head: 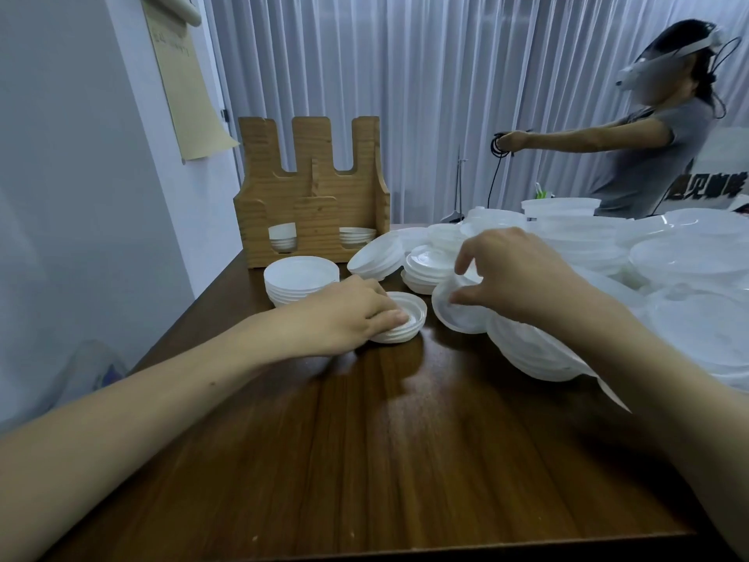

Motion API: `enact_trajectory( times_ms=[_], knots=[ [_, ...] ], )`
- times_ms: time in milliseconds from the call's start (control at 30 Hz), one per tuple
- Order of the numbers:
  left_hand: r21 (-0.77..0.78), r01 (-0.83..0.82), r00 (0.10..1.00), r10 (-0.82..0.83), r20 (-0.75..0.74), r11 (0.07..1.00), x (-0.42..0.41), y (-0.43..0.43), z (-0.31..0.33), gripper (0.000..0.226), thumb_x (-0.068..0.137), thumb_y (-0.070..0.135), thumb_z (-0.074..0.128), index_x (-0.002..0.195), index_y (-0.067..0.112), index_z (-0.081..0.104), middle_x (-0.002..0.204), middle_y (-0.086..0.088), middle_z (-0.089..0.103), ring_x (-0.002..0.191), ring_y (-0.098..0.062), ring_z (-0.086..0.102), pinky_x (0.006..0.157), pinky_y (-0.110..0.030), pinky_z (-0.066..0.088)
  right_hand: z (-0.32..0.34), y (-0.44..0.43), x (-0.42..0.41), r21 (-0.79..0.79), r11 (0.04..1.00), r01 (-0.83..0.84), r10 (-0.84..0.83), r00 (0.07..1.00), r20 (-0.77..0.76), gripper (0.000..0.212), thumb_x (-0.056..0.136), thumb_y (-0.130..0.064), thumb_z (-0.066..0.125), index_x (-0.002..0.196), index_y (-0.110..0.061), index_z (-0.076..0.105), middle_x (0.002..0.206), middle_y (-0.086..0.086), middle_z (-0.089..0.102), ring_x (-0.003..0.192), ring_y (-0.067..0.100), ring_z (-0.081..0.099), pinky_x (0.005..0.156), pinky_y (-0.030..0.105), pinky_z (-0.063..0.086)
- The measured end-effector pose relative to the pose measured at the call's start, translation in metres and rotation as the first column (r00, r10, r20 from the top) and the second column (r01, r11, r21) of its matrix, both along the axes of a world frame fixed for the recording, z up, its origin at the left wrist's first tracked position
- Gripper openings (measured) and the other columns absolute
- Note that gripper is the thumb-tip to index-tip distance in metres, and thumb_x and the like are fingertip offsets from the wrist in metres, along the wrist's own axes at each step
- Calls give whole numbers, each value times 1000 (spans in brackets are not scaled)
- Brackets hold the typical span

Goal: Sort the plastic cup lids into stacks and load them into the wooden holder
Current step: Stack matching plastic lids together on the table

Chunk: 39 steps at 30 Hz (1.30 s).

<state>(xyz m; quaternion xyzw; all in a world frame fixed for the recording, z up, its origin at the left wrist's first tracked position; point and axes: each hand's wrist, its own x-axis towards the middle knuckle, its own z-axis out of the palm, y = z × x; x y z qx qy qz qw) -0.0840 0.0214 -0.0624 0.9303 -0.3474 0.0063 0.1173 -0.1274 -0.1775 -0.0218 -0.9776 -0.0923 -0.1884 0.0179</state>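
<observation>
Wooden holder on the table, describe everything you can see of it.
The wooden holder is light, grainy wood, standing upright at the far left corner of the table by the wall. Its back panel rises in three posts with two U-shaped gaps; the lower front has two openings, each showing a few white lids inside. A stack of lids sits in front of its base. The left hand and right hand are clear of it.

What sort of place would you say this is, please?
Probably an indoor room set up for recording tasks: a second person wears a head-mounted rig, pleated curtains cover the back, and a wooden table holds heaped plastic lids beside a wooden holder.
</observation>
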Motion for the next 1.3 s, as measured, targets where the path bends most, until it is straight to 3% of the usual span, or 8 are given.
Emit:
enact_trajectory(
  times_ms=[267,400,500,600,733,933,1067,1300],
  knots=[
    [-224,38,996,-19,84,974,1,1,4,52,97,44,34,100,4,66,100,-20,64,94,-30,56,82,-38,37,-9,4,7,-10,999,53,-50,986,160,14,85,-11,58,94,-9,69,89,5,66,86,28,59,68,28,28],
    [-372,-10,997,39,72,928,-3,1,6,28,99,28,45,111,14,66,104,0,67,93,-7,58,84,-29,43,-8,18,1,178,974,-140,78,947,312,13,84,-13,61,93,-10,70,73,-4,50,83,26,57,69,29,29],
    [-604,-120,992,75,-101,788,-3,-1,14,38,100,34,38,107,10,66,93,-3,71,72,2,61,77,-23,49,-13,28,0,194,936,-294,195,892,409,8,79,-8,66,85,-8,71,70,-7,45,73,26,56,65,28,32],
    [-732,-254,954,41,-296,633,-5,0,24,45,99,44,36,110,11,64,80,-9,72,65,-11,63,62,-22,49,-22,39,2,102,907,-409,321,828,460,4,73,-11,69,75,-8,70,65,-3,53,65,22,53,67,28,32],
    [-735,-250,963,82,-257,631,-5,6,22,17,93,27,57,108,20,62,76,-12,71,57,-14,60,53,-21,47,-35,48,6,33,892,-451,386,798,462,10,71,-19,67,74,-11,73,65,1,61,63,24,56,66,26,31],
    [-697,-251,963,248,-107,672,12,18,20,20,84,3,62,101,14,66,62,-8,62,48,-4,55,48,-16,45,-42,52,11,12,888,-460,407,798,445,17,74,-24,69,83,-11,75,81,4,61,76,24,54,70,24,27],
    [-687,-246,945,327,-14,684,18,24,20,22,83,1,57,99,10,68,75,-24,61,61,-16,56,53,-17,43,-42,47,14,139,896,-421,314,825,471,34,82,-41,60,102,-15,70,107,7,56,96,18,47,84,28,35],
    [-676,-259,910,409,69,690,28,31,18,26,86,4,57,110,11,62,64,9,50,61,-8,51,59,-21,46,-46,43,19,153,936,-316,257,914,313,32,84,-29,67,112,-13,67,120,8,50,110,22,45,89,29,31]
  ],
)
